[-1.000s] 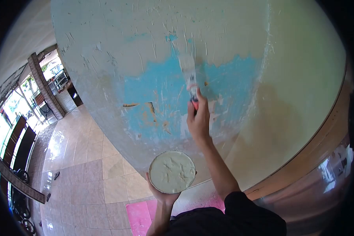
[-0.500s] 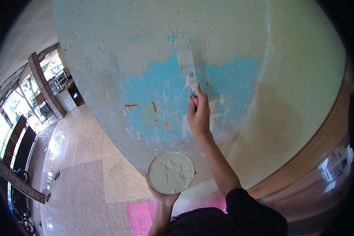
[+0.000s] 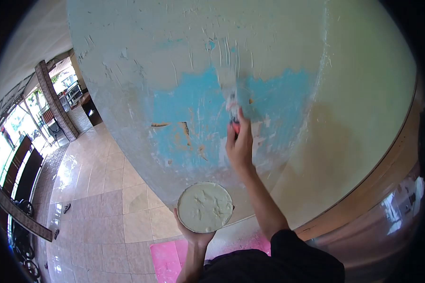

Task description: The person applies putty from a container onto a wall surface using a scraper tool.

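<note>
In the head view my right hand (image 3: 241, 146) grips a putty knife (image 3: 231, 96) by its red and black handle. The knife's blade lies against the wall (image 3: 141, 52), at the upper edge of a bare blue patch (image 3: 203, 101), and is slightly blurred. Pale putty coats the wall above, with several raised ridges near the blade. Low in the middle, my left hand (image 3: 193, 234) supports a round tub (image 3: 179, 214) from below. Off-white putty (image 3: 205, 205) with an uneven surface fills it. The tub hides most of the left fingers.
Chipped spots (image 3: 186, 129) mark the blue patch. Beneath my body lies a pink sheet (image 3: 167, 257) on the tiled floor (image 3: 99, 207). A patterned pillar (image 3: 56, 101) stands at the left, and a wooden edge (image 3: 363, 191) curves along the right.
The putty knife and my right hand have moved slightly down the wall, and more putty ridges show above the blade. My left hand keeps the tub in place.
</note>
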Demonstrator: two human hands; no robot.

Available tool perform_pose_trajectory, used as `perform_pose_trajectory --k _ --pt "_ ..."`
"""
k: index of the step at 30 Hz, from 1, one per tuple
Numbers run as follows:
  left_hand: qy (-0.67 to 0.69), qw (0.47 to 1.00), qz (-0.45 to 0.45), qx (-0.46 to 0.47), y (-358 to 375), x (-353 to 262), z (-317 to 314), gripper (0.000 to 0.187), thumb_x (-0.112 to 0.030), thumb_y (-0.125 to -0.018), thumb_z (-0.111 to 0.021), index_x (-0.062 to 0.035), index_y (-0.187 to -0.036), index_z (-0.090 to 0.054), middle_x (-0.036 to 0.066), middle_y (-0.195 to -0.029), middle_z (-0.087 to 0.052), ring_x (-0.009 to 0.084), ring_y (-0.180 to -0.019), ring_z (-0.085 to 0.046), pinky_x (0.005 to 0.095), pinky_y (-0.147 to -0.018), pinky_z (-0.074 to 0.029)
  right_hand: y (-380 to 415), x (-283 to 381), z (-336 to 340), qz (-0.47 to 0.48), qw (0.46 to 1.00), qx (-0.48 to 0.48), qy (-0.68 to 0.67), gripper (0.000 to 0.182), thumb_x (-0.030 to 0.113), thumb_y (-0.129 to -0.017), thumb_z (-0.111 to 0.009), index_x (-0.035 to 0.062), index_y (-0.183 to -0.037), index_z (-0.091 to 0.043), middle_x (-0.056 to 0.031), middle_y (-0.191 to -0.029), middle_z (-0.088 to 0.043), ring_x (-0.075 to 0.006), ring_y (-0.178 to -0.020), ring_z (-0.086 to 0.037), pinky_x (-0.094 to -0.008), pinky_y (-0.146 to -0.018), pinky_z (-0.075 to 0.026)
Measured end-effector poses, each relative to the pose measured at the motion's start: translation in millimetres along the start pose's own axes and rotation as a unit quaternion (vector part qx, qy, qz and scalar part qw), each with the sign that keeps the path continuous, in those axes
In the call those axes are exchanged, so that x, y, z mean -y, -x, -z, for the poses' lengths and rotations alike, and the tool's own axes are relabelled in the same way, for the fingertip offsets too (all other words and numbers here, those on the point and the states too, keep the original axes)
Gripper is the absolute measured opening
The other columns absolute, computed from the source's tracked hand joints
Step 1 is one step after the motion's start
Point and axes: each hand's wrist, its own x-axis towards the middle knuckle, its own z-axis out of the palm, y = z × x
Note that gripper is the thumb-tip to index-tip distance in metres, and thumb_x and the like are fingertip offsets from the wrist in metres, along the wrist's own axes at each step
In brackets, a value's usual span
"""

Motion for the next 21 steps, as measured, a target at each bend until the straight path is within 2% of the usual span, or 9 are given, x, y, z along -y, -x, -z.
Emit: perform_pose_trajectory --k 3,5,7,9,13,16,18,21 --pt "-0.002 1.0 0.014 -0.007 -1 0 -1 0.08 -0.068 -0.084 -0.047 -0.0177 -0.146 -0.036 0.007 -0.15 -0.034 0.0345 -0.137 -0.032 0.0604 -0.112 -0.023 -58 8 -2 0.007 1.0 -0.014 -0.022 0.048 0.004 -0.096 -0.054 0.0002 -0.141 -0.038 -0.0202 -0.109 -0.056 -0.0297 -0.092 -0.059 -0.0354 -0.079 -0.048" --pt "-0.003 1.0 0.015 -0.013 -1 2 1 0.081 -0.068 -0.084 -0.047 -0.0176 -0.146 -0.036 0.008 -0.15 -0.034 0.0346 -0.137 -0.032 0.0604 -0.112 -0.023 -75 5 -5 0.015 0.999 0.002 0.032 0.05 0.005 -0.095 -0.055 0.0023 -0.142 -0.037 -0.0196 -0.104 -0.053 -0.0294 -0.089 -0.059 -0.0381 -0.074 -0.051" --pt "-0.003 1.0 0.014 -0.012 -2 1 3 0.081 -0.068 -0.084 -0.047 -0.0176 -0.146 -0.036 0.008 -0.15 -0.034 0.0346 -0.137 -0.032 0.0603 -0.112 -0.023 -48 -6 -8 0.034 0.998 -0.012 0.05 0.051 0.006 -0.095 -0.055 0.0035 -0.143 -0.036 -0.0203 -0.105 -0.054 -0.0314 -0.089 -0.06 -0.0395 -0.072 -0.052" --pt "-0.006 1.0 0.008 -0.003 -5 2 4 0.081 -0.069 -0.084 -0.047 -0.0176 -0.146 -0.036 0.007 -0.15 -0.034 0.0344 -0.137 -0.032 0.06 -0.112 -0.023 -2 -19 -9 -0.024 0.997 0.014 0.067 0.052 0.005 -0.095 -0.056 0.0021 -0.142 -0.036 -0.0209 -0.104 -0.054 -0.0335 -0.089 -0.061 -0.0388 -0.071 -0.052" --pt "-0.008 1.0 0.013 -0.019 -3 1 3 0.081 -0.069 -0.084 -0.047 -0.0178 -0.146 -0.036 0.007 -0.149 -0.035 0.0339 -0.136 -0.033 0.0594 -0.112 -0.024 43 -32 -2 -0.038 0.997 0.023 0.06 0.052 0.005 -0.094 -0.057 0.0005 -0.142 -0.036 -0.0212 -0.103 -0.053 -0.0339 -0.089 -0.06 -0.038 -0.072 -0.052" --pt "-0.009 1.0 0.025 0.012 -2 3 0 0.081 -0.069 -0.084 -0.046 -0.0176 -0.146 -0.036 0.007 -0.149 -0.036 0.0332 -0.136 -0.034 0.0583 -0.111 -0.025 -2 -22 1 0.021 0.998 -0.042 0.044 0.05 0.004 -0.095 -0.055 -0.0003 -0.141 -0.036 -0.0211 -0.102 -0.051 -0.0338 -0.09 -0.06 -0.0387 -0.073 -0.051" --pt "-0.008 0.999 0.015 -0.028 -4 3 9 0.082 -0.069 -0.084 -0.047 -0.0172 -0.146 -0.036 0.007 -0.149 -0.035 0.0343 -0.136 -0.033 0.0602 -0.111 -0.024 -43 -14 0 0.033 0.998 -0.048 0.035 0.05 0.004 -0.095 -0.054 -0.0003 -0.141 -0.036 -0.0211 -0.102 -0.051 -0.0338 -0.089 -0.06 -0.0387 -0.073 -0.051" --pt "-0.028 0.999 0.007 -0.017 -5 4 1 0.083 -0.069 -0.083 -0.049 -0.0168 -0.146 -0.036 0.008 -0.149 -0.035 0.0359 -0.137 -0.032 0.0637 -0.111 -0.022 -55 -19 -2 0.049 0.997 -0.044 0.049 0.049 0.005 -0.096 -0.053 -0.0005 -0.141 -0.036 -0.0211 -0.101 -0.051 -0.0335 -0.088 -0.059 -0.0386 -0.072 -0.05"
